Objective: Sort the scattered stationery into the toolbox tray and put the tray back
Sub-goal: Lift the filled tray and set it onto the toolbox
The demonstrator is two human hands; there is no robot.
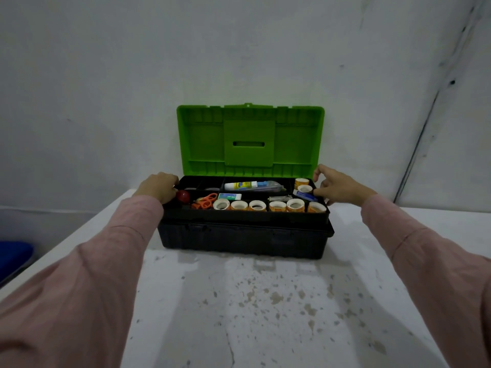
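Observation:
A black toolbox [244, 240] stands on the white table with its green lid [249, 136] upright against the wall. The black tray [245, 213] rests in the top of the box. It holds several orange tape rolls [256, 205], orange scissors [205, 201], a red ball [182, 195], a white eraser [229, 196], a glue tube [240, 185] and a blue box [305, 195]. My left hand [159, 187] grips the tray's left end. My right hand [338, 188] is at the tray's right end, fingers curled around its edge.
The white table [252, 301] is stained in front of the toolbox. Its left edge [63, 239] runs diagonally, with something blue [14, 254] below it. A grey wall stands right behind the lid. Pink sleeves cover both forearms.

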